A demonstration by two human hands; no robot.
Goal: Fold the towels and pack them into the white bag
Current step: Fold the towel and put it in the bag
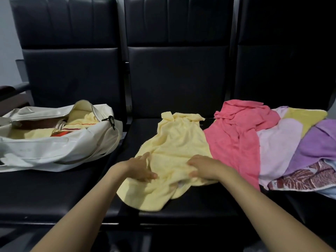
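Observation:
A pale yellow towel (172,148) lies crumpled and unfolded on the middle black seat. My left hand (141,167) rests on its near left part with the fingers spread fairly straight. My right hand (203,167) bunches the towel's cloth between curled fingers and thumb. The white bag (54,146) lies open on the left seat, with folded yellow and orange-striped cloth inside it. On the right seat sits a heap of towels: pink (236,135), light lilac (278,142), purple (318,142), yellow (305,115) and a red-and-white patterned one (300,179).
Three black padded seats (174,79) stand side by side with tall backrests. The pink towel overlaps the right edge of the yellow one. A black clip (111,121) hangs on the bag's rim. The seats' front edge runs just below the yellow towel.

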